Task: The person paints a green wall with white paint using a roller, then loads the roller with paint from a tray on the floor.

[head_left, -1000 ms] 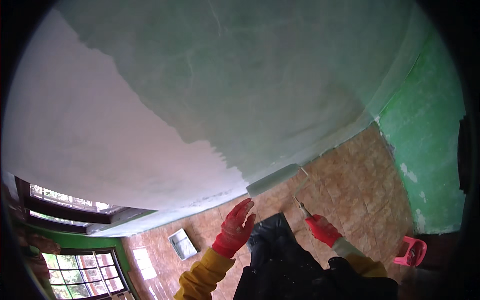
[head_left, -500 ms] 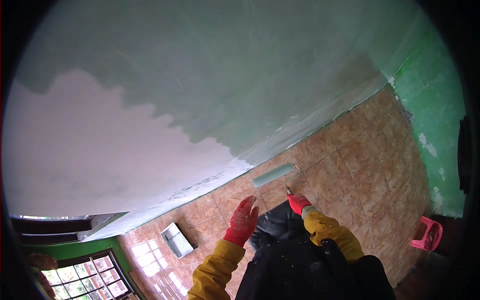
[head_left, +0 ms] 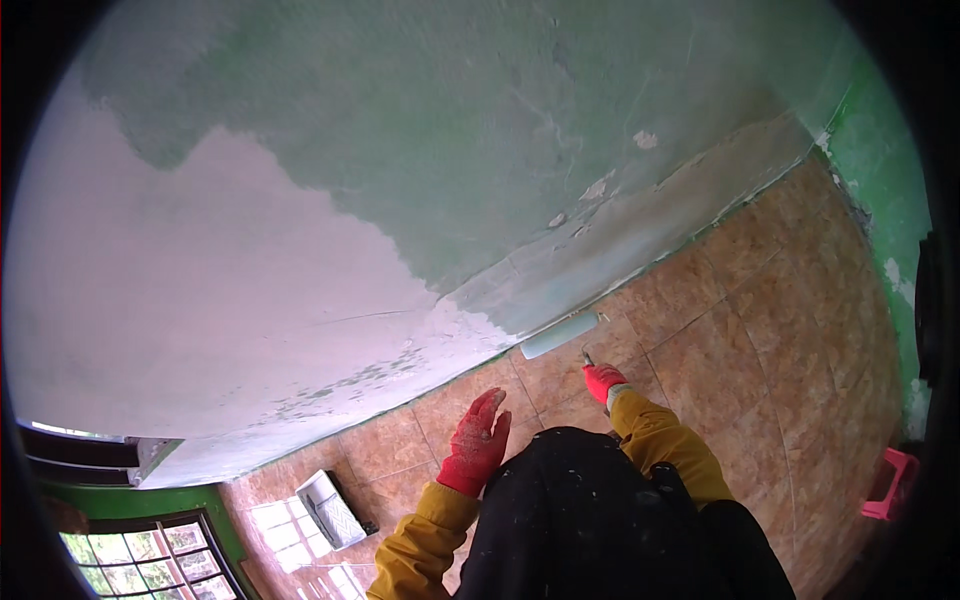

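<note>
My right hand (head_left: 603, 381), in a red glove, is closed round the handle of a paint roller (head_left: 558, 336). The long pale roller sleeve sits just off the foot of the wall, over the tiled floor. My left hand (head_left: 473, 443), also red-gloved and stained pale, hangs in the air with its fingers stretched out and nothing in it. The wall (head_left: 480, 130) ahead is white on the left and dull green on the right, with a ragged border between. Flaked, scuffed patches show low on it.
A paint tray (head_left: 333, 511) rests on the brown tiled floor (head_left: 770, 350) to the left. At the far right stands a pink plastic stool (head_left: 890, 484) near a bright green side wall (head_left: 880, 180). A barred window (head_left: 150, 560) is at the lower left.
My right hand has brought the roller closer to the base of the wall. My view has shifted, and my dark-clothed leg no longer shows between my hands. My left hand remains outstretched.
</note>
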A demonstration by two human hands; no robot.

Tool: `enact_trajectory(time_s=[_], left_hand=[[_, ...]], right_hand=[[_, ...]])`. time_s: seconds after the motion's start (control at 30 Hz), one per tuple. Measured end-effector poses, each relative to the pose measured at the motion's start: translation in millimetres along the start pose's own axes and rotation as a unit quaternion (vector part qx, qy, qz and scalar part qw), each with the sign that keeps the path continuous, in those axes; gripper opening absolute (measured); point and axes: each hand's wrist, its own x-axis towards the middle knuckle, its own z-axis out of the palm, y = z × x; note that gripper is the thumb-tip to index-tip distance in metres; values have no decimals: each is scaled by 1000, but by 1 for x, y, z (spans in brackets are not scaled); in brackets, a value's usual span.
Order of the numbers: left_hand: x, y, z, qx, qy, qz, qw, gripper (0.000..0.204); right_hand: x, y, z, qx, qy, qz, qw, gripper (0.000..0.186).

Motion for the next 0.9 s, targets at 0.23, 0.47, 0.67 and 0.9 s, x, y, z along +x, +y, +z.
enact_trajectory(time_s=[0.23,0.47,0.67,0.9], left_hand=[[7,-21,14,-5,21,25,999,32],[-11,19,-10,-30,3,31,999,33],[7,177,-91,-58,-84,35,994,35],[20,346,-229,19,-72,190,979,40]], right_hand=[[32,-2,9,87,-16,52,995,52],[-81,-54,-84,252,42,139,957,58],[-255,-126,-265,299,79,110,944,58],[-428,-250,-458,283,122,74,948,47]])
